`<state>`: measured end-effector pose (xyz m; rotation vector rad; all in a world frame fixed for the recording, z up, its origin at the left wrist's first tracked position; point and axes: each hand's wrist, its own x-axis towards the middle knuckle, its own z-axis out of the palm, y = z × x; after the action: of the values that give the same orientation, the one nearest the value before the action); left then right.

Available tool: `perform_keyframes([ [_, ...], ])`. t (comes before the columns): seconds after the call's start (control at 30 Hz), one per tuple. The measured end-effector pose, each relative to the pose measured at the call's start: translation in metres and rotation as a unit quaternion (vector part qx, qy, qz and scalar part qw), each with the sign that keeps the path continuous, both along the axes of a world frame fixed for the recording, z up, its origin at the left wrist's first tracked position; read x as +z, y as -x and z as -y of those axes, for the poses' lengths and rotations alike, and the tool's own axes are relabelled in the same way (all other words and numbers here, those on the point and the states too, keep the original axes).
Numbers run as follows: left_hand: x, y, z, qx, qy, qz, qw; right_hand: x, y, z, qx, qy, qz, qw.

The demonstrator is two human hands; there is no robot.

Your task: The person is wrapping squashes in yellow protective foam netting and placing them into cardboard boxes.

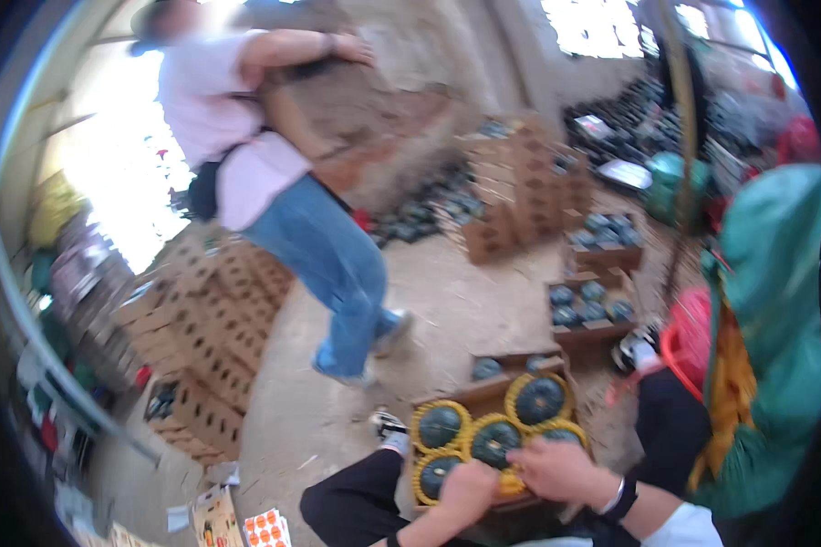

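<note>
Before me is a cardboard box (477,398) of dark green squashes, each wrapped in a yellow foam net. My left hand (468,493) is closed over the front of the box, beside the front-left squash (439,475). Just right of it, my right hand (556,469) has its fingers pinched together at the near side of the middle squash (496,442). What either hand grips is hidden by the fingers and blur. Other netted squashes are the back-left one (440,426) and the back-right one (539,399); another is partly covered by my right hand.
Open boxes of squashes (593,313) stand beyond, near stacked cartons (511,187). More cartons (214,314) are piled left. A person in jeans (324,251) walks across the floor. A green sack (780,337) and pink bag (690,342) are at right; orange sticker sheets (266,529) lie lower left.
</note>
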<state>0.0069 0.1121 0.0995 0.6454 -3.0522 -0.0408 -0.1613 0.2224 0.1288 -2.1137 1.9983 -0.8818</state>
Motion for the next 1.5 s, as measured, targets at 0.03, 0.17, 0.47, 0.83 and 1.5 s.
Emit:
perform_keyframes([
  [0.03,0.003,-0.004,0.003,-0.033,-0.028,-0.145,0.988,0.005,0.02,-0.005,-0.03,0.09,0.042,0.995],
  [0.17,0.015,-0.02,0.009,-0.018,-0.22,-0.131,0.966,0.013,0.111,-0.073,-0.352,0.275,0.092,0.89],
  [0.47,0.018,0.005,-0.014,0.029,-0.207,-0.208,0.956,-0.134,0.213,-0.229,-0.622,-0.072,0.01,0.78],
  [0.83,0.034,0.002,-0.021,-0.022,-0.207,-0.121,0.971,-0.246,0.221,-0.286,-0.718,-0.061,0.116,0.683],
  [1.5,0.058,0.0,-0.026,-0.018,-0.445,-0.279,0.851,0.009,0.016,-0.025,0.166,-0.207,0.378,0.887],
])
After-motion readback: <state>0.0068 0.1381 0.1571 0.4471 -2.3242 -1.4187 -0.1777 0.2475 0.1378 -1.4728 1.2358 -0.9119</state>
